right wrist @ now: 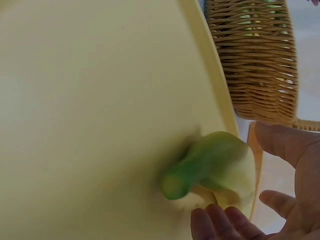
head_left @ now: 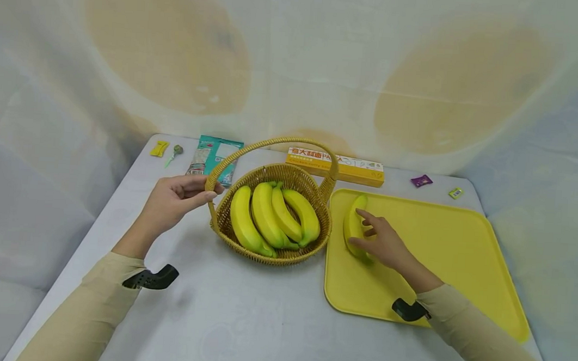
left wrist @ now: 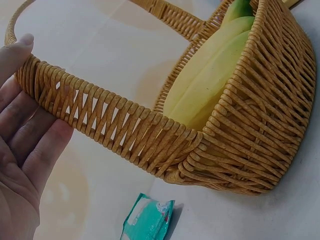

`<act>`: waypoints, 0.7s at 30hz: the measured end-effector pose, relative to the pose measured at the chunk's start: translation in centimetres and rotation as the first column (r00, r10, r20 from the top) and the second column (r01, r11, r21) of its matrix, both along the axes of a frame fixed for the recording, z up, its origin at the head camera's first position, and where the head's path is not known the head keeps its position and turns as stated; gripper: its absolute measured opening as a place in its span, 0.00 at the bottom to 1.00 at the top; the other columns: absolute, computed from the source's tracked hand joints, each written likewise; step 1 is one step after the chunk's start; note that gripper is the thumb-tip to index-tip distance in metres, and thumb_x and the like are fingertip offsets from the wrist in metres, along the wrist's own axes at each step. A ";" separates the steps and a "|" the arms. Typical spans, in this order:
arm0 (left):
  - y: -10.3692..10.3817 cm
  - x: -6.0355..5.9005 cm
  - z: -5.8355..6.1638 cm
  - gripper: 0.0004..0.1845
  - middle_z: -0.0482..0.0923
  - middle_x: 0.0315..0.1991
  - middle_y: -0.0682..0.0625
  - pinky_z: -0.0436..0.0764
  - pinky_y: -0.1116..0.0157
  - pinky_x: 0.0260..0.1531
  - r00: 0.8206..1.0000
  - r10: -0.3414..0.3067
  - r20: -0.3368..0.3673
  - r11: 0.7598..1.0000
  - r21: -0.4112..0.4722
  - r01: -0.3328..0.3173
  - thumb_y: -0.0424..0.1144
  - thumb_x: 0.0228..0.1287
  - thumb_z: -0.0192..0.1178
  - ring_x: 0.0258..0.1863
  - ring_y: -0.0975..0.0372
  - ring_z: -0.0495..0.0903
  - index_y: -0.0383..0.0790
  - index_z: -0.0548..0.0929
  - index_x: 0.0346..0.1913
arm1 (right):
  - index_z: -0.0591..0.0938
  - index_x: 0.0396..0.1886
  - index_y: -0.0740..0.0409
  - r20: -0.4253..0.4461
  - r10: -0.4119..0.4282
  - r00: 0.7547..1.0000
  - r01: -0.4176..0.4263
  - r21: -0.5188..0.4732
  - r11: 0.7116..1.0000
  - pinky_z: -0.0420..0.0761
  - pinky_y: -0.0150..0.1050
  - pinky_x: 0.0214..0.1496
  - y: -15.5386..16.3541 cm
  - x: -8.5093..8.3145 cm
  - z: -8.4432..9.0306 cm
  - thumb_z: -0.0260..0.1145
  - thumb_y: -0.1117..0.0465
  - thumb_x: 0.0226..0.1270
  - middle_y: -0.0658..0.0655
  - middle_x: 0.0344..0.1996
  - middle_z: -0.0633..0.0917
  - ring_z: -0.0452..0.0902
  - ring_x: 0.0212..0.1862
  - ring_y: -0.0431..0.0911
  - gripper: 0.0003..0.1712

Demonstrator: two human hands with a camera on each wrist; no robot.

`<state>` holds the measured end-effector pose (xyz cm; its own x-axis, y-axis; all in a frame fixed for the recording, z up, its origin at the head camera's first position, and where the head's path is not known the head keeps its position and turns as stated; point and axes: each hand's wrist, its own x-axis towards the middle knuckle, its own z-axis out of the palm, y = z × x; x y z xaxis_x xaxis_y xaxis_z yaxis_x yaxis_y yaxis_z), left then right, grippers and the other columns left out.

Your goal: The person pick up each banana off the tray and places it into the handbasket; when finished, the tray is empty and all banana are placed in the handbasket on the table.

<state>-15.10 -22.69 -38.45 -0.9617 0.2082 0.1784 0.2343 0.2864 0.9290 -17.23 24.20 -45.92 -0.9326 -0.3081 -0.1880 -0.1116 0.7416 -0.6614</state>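
Observation:
My left hand [head_left: 172, 201] pinches the left side of the handle [head_left: 214, 179] of a wicker basket [head_left: 270, 260]. Several yellow bananas [head_left: 242, 221] lie side by side inside it. In the left wrist view, my thumb and fingers [left wrist: 47, 150] are around the woven handle. On the left part of a yellow tray [head_left: 442, 248] lies a single banana [head_left: 352, 225]. My right hand [head_left: 386, 243] hovers at that banana, thumb and fingers spread. The right wrist view shows the banana's green end [right wrist: 175, 185] between the spread thumb and fingers, without a visible grip.
Behind the basket lie a teal and white packet [head_left: 216, 157] and a yellow pasta box [head_left: 336, 166]. A yellow wrapped piece [head_left: 159, 148] and a lollipop [head_left: 176, 151] are at the back left. Purple [head_left: 421, 181] and green [head_left: 455, 193] wrapped sweets lie behind the tray.

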 end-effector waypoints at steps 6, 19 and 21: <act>0.0 0.0 0.0 0.17 0.89 0.46 0.49 0.83 0.70 0.51 1.000 -0.005 -0.010 1.000 -0.012 0.005 0.36 0.70 0.66 0.48 0.65 0.87 0.31 0.84 0.58 | 0.61 0.79 0.57 0.019 -0.027 0.999 0.027 0.040 0.999 0.83 0.52 0.50 -0.4 -0.3 -0.5 0.72 0.48 0.68 0.70 0.59 0.76 0.80 0.53 0.60 0.48; 0.0 0.0 -0.1 0.17 0.89 0.46 0.50 0.83 0.70 0.51 1.000 0.001 -0.003 1.000 0.001 -0.001 0.37 0.70 0.67 0.49 0.61 0.87 0.32 0.85 0.57 | 0.60 0.80 0.58 0.028 -0.001 1.000 -0.001 0.055 0.998 0.85 0.47 0.44 0.1 0.1 0.0 0.69 0.54 0.71 0.71 0.61 0.77 0.82 0.51 0.59 0.44; 0.0 0.0 0.0 0.17 0.89 0.46 0.50 0.83 0.70 0.51 1.000 -0.001 -0.006 1.000 0.002 0.001 0.37 0.70 0.67 0.49 0.61 0.87 0.32 0.85 0.57 | 0.60 0.80 0.57 0.036 0.008 0.999 -0.010 0.046 0.999 0.85 0.47 0.44 0.4 0.2 0.4 0.69 0.55 0.71 0.71 0.62 0.76 0.81 0.52 0.60 0.43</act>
